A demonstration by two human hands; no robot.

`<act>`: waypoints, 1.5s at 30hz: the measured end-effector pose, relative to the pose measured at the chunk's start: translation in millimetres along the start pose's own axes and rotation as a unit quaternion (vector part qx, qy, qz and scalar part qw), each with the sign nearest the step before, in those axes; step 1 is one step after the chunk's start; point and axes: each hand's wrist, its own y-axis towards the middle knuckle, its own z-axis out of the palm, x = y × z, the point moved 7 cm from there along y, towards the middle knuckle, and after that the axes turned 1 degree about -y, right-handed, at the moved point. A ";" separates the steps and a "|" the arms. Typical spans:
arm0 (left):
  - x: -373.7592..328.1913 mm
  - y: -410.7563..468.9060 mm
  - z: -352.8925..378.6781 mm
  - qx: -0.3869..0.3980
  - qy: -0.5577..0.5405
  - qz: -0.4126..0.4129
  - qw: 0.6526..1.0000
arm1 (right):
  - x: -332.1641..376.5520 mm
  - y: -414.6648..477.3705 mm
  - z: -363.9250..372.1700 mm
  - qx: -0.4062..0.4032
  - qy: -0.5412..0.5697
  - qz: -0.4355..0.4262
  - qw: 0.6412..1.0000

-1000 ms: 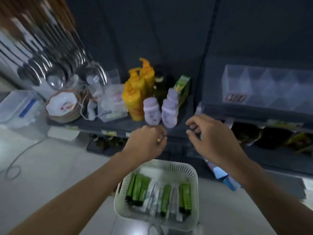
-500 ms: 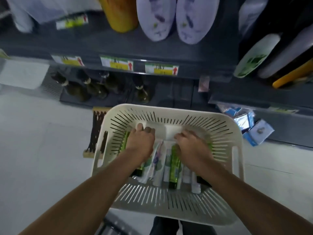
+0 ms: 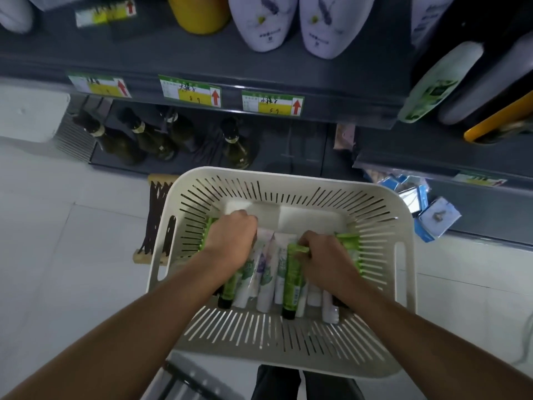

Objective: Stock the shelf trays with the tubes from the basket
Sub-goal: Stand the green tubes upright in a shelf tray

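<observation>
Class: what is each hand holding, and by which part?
Right hand pinches a green tube at its flat crimped end. Left hand curls over the leftmost green tubes, near their crimped ends; its grip is hidden.

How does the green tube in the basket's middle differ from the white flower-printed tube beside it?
The green tube has a dark cap; the white tube has a pale one. The right hand pinches the green tube's crimped end; the white tube looks ungripped. Both lie in the basket, caps toward the person.
</observation>
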 end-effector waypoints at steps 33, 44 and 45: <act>-489.0 -190.3 -587.2 -0.422 -0.078 0.242 0.870 | -95.8 -385.8 -671.7 -0.425 -0.070 -0.191 0.882; -721.4 -160.3 -633.4 -0.376 -0.117 0.315 0.864 | -253.6 -445.3 -790.5 -0.429 -0.071 -0.117 0.893; -734.4 -155.7 -636.2 -0.370 -0.116 0.321 0.864 | -264.5 -444.6 -798.2 -0.429 -0.068 -0.115 0.893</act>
